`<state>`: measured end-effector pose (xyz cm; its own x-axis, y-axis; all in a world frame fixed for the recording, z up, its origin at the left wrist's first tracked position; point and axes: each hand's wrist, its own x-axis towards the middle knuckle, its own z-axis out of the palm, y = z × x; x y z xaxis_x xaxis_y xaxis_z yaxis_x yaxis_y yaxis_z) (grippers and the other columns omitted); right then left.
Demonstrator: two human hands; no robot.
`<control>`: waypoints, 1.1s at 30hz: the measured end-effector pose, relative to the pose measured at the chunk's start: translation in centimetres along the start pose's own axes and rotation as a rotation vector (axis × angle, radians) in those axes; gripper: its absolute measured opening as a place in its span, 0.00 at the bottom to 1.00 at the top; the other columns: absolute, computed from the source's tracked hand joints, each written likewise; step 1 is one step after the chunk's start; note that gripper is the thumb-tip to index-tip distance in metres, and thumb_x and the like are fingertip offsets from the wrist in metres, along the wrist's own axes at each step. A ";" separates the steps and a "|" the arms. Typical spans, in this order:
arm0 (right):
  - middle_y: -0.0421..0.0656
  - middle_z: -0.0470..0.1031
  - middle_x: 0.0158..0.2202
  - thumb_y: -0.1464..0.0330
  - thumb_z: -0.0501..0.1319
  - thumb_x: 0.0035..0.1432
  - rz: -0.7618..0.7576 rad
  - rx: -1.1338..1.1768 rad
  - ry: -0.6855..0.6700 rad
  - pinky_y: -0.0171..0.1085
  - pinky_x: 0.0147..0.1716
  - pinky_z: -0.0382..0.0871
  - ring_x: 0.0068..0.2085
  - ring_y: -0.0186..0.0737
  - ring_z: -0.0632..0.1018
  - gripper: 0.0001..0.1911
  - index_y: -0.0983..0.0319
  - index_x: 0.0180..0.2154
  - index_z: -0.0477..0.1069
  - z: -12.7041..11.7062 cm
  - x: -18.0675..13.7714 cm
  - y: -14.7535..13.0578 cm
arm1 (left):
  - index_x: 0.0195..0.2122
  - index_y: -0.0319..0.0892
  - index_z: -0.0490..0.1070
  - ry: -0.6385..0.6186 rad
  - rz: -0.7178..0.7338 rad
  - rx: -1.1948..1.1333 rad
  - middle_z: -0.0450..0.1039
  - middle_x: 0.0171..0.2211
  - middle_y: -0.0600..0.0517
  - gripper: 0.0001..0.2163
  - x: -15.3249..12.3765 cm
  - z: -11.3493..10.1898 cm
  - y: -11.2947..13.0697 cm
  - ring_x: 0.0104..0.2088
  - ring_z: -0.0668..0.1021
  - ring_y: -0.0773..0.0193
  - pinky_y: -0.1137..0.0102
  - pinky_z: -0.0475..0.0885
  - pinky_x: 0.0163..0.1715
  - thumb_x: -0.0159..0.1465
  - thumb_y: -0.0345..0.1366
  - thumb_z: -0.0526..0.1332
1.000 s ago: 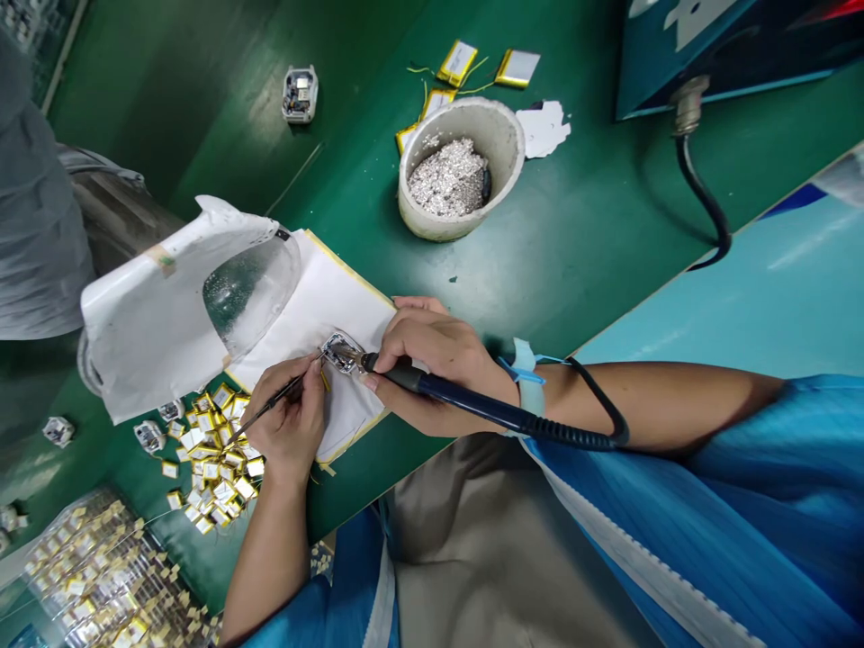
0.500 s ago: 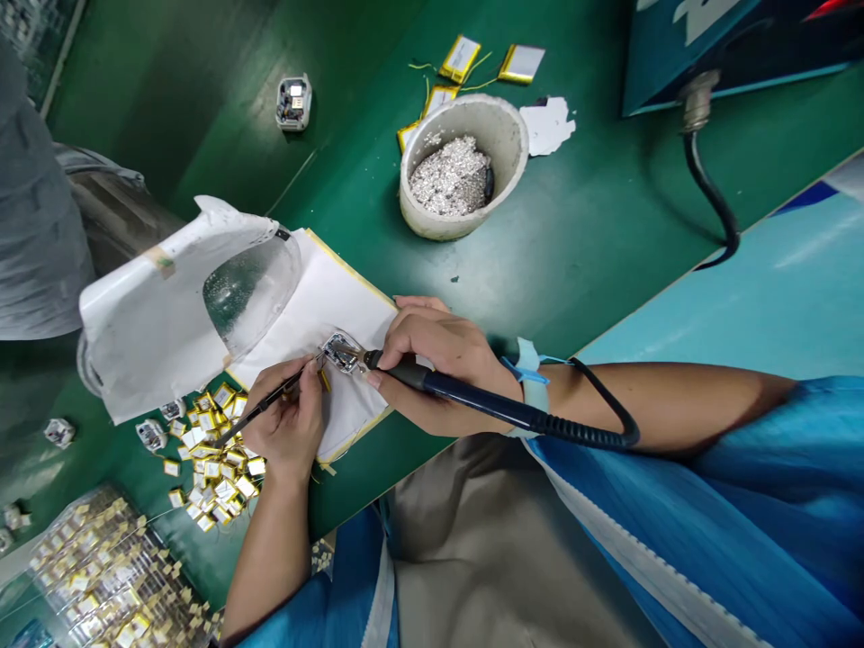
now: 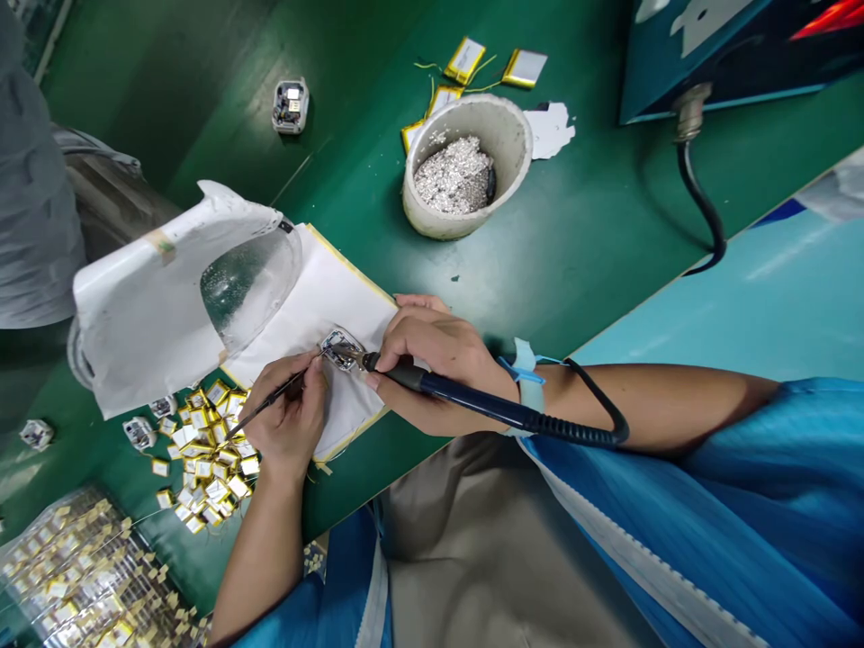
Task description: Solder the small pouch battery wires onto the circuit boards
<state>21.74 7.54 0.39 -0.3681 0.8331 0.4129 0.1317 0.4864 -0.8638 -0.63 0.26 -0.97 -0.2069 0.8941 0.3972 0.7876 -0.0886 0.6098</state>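
My right hand is closed around a soldering iron, whose tip reaches into a small watch-like device housing. My left hand pinches a pair of dark tweezers, and their points meet the left edge of that housing. The open housing, with parts inside, lies on a white sheet edged in yellow tape. Fingers of both hands hover close around it. The exact contact between iron tip and parts is too small to make out.
A pot of metal shavings stands beyond my hands, with battery cells behind it. Left lie a clear-windowed white shield, a battery pile and a filled tray. A soldering station sits at upper right.
The camera view has shifted slightly, so things at the left appear a little further left. Both hands keep their grip on the tools at the housing.
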 end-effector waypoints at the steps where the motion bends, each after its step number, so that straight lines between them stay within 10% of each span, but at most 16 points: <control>1: 0.35 0.77 0.29 0.70 0.68 0.63 0.000 -0.001 -0.003 0.47 0.55 0.72 0.32 0.39 0.80 0.09 0.55 0.36 0.68 0.0 0.0 0.0 | 0.44 0.43 0.82 0.005 0.017 -0.005 0.86 0.38 0.49 0.04 0.1 0.0 0.0 0.38 0.88 0.60 0.65 0.84 0.40 0.71 0.36 0.72; 18: 0.36 0.77 0.29 0.72 0.71 0.63 0.006 0.082 0.107 0.47 0.43 0.76 0.30 0.39 0.80 0.11 0.55 0.36 0.68 0.0 0.1 0.1 | 0.45 0.43 0.79 -0.029 0.010 -0.303 0.85 0.40 0.49 0.06 0.2 -0.5 0.2 0.42 0.88 0.63 0.68 0.84 0.40 0.69 0.29 0.72; 33: 0.36 0.80 0.30 0.70 0.71 0.62 0.005 -0.003 0.065 0.49 0.51 0.75 0.31 0.39 0.81 0.11 0.56 0.36 0.69 0.2 0.0 0.2 | 0.44 0.41 0.81 0.062 -0.217 0.040 0.84 0.36 0.51 0.12 -0.2 0.2 0.5 0.33 0.87 0.64 0.71 0.81 0.32 0.69 0.44 0.74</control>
<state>21.63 7.56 0.16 -0.3064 0.8510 0.4265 0.1364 0.4827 -0.8651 -0.06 0.15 -0.89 -0.4079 0.8616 0.3021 0.7433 0.1213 0.6578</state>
